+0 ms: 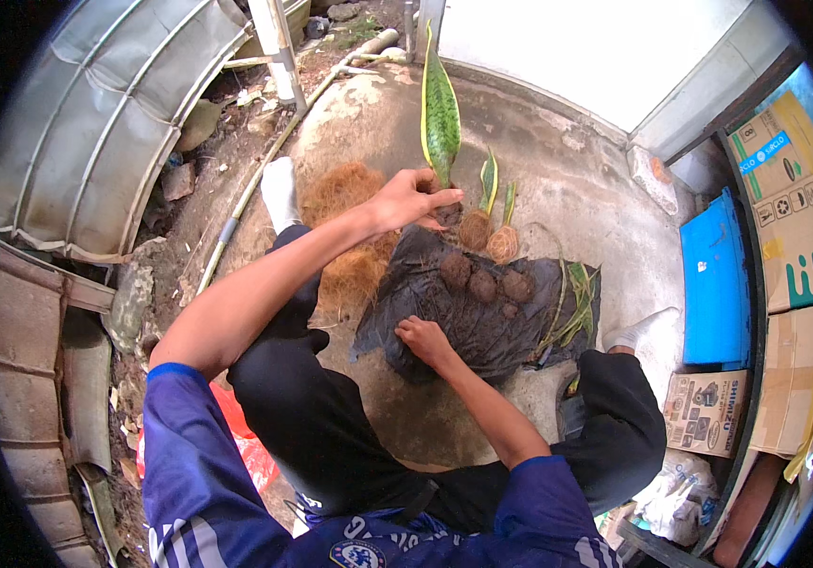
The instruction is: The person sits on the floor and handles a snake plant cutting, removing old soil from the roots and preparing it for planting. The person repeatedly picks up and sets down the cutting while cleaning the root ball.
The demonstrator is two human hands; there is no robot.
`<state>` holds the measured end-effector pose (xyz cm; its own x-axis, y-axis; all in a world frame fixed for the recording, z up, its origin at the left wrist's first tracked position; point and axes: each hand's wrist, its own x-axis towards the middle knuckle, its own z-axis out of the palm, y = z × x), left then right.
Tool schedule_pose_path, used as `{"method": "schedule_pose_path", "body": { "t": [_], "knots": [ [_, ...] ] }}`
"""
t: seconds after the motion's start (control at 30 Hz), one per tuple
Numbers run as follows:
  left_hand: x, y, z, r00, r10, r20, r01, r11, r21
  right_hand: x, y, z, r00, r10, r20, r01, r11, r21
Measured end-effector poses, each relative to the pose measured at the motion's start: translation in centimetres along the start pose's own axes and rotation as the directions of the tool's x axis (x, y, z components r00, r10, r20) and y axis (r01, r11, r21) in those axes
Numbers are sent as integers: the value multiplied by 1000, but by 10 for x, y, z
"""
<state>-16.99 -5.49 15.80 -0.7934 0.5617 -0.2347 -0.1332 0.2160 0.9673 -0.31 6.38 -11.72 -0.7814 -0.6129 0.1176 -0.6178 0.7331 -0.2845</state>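
My left hand (413, 202) grips the base of a variegated snake plant leaf (440, 106), which stands upright. Dark soil shows beneath the fingers, partly hidden by them. Just right of it, two smaller snake plant cuttings stand in fibre-wrapped root balls, one brown (475, 231) and one paler, bound with string (503, 244). My right hand (424, 341) is curled over the left part of a black plastic sheet (406, 284); whether its fingers pinch anything is hidden. On the sheet lie several soil balls (482, 285) and loose soil. Cut green leaves (578, 291) lie at its right edge.
Brown coconut fibre (350, 273) is heaped left of the sheet on the concrete floor (555, 156). A pipe (254, 188) runs along the left. At right are a blue plastic container (715, 284) and cardboard boxes (800, 241). A red plastic bag (254, 454) lies by my left leg.
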Motion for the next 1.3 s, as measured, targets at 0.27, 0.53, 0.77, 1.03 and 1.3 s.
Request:
{"method": "schedule_pose_path", "body": {
  "t": [0.27, 0.53, 0.77, 1.03, 1.3],
  "knots": [
    [-1, 1, -1, 996, 64, -67, -70, 994, -88, 5, 29, -64, 894, 448, 15, -343, 661, 667],
    [-2, 4, -1, 999, 42, -28, -43, 999, -34, -22, 46, -82, 838, 468, 282, -546, 699, 462],
    [-1, -5, -9, 994, 81, -73, -86, 995, -57, -17, 31, -81, 795, 529, 297, -598, 766, 236],
    [-3, 1, -9, 998, 58, -34, -59, 997, -47, -26, 11, -56, 928, 302, 220, -321, 945, 58],
    [-1, -5, -12, 998, 49, -35, -50, 998, -29, -34, 11, -38, 981, 161, 106, -148, 982, -120]
  ]
}}
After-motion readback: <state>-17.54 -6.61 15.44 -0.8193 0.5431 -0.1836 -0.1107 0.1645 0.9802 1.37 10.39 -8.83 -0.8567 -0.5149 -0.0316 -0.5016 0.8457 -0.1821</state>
